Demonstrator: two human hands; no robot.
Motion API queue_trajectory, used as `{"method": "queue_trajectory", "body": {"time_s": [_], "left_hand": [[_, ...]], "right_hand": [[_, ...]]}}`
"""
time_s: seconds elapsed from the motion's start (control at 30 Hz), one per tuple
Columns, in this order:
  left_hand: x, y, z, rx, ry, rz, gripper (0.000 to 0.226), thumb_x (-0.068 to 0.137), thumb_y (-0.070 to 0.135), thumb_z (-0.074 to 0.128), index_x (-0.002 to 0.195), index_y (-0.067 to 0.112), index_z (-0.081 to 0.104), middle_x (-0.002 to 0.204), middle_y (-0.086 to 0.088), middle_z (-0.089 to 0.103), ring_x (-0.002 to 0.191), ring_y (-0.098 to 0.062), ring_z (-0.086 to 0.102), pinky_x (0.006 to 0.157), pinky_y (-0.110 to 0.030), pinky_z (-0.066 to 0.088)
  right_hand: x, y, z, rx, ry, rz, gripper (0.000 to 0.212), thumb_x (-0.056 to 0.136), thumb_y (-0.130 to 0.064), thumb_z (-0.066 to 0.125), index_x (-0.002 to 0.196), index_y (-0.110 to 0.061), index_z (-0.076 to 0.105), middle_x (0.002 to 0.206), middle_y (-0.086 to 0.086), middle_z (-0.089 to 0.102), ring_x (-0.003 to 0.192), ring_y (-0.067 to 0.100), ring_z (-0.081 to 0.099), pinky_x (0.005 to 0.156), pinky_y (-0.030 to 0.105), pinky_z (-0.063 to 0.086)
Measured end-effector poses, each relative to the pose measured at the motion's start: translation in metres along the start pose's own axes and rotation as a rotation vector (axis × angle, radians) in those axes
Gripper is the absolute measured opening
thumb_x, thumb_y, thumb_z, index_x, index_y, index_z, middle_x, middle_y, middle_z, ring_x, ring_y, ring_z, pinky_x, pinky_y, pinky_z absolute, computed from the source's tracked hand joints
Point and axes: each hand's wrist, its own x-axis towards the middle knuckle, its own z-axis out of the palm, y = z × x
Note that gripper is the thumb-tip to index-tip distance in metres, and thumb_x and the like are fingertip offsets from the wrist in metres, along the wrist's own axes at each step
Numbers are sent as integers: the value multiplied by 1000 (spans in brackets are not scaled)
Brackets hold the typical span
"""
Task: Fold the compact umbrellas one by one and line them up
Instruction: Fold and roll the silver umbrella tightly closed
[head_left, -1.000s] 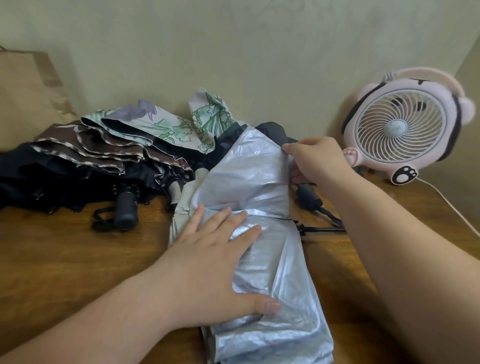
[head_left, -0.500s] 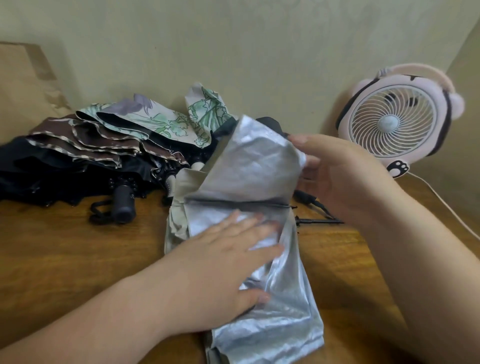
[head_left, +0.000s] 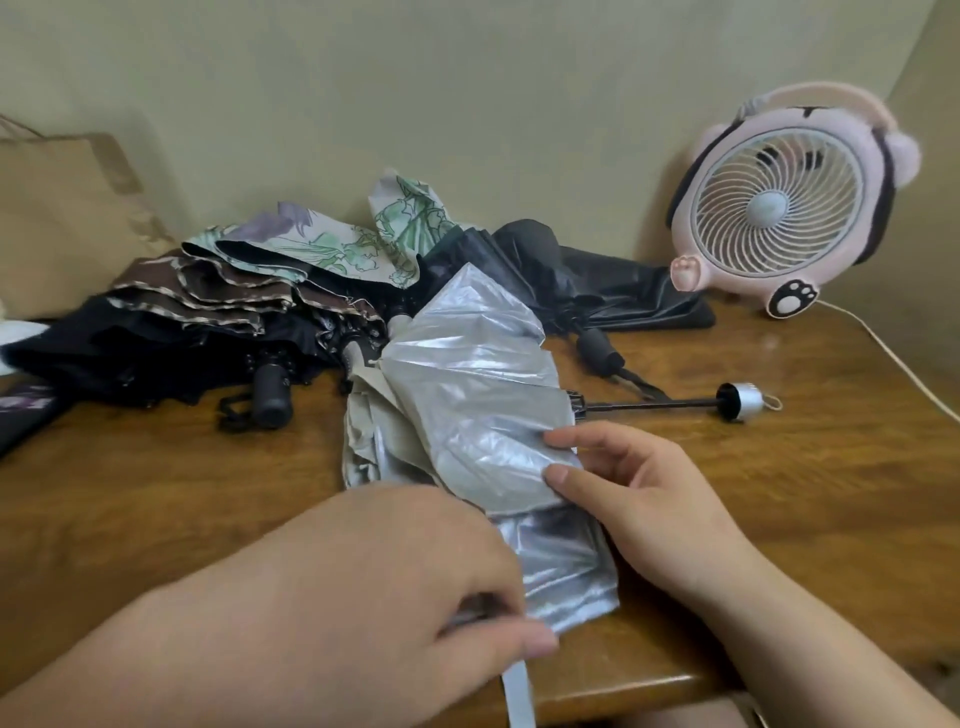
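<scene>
A silver compact umbrella (head_left: 478, 410) lies loosely gathered on the wooden table (head_left: 156, 509), pointing towards me. Its thin black shaft sticks out to the right and ends in a silver-and-black handle (head_left: 740, 401). My left hand (head_left: 415, 587) grips the near end of the silver canopy, and a silver strap (head_left: 519, 696) hangs below it over the table edge. My right hand (head_left: 639, 499) pinches the canopy's right edge with thumb and forefinger. Behind lie a brown ruffled umbrella (head_left: 208, 296), a floral umbrella (head_left: 322, 244), a black umbrella (head_left: 130, 353) and a dark grey umbrella (head_left: 613, 291), all unfolded.
A pink desk fan (head_left: 779, 208) stands at the back right, and its white cable (head_left: 883, 343) runs along the right edge. A brown paper bag (head_left: 62, 218) leans on the wall at the back left. The table's front edge is just below my hands.
My right hand came down from the canopy's far end to its right edge. My left hand slid back to the near end and closed on it. The shaft and handle now show.
</scene>
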Motion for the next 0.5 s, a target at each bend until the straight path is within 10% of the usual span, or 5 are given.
{"method": "queue_trajectory", "body": {"time_s": [0.17,0.33,0.5], "left_hand": [[-9,-1,21,-638,451,-706,31,70,57,77,84,32,64,72,-1,70,56,-19,64,56,-39,54],[5,-5,45,-1192,577,-861,58,70,26,86,115,15,51,101,-12,72,52,-23,60,36,-27,39],[7,-4,56,-1046,633,-929,49,79,23,86,112,24,49,97,-6,71,50,-19,59,36,-28,40]], "right_hand": [[-4,-3,-1,-30,21,-40,29,88,-6,76,112,-23,71,89,16,77,91,44,71,87,61,55],[-7,-7,-7,-8,-1,-34,33,88,-7,76,116,-22,69,89,16,76,90,40,71,85,48,58],[-9,-8,-10,14,-13,-63,35,89,-6,76,119,-21,67,91,21,73,83,31,73,88,43,57]]}}
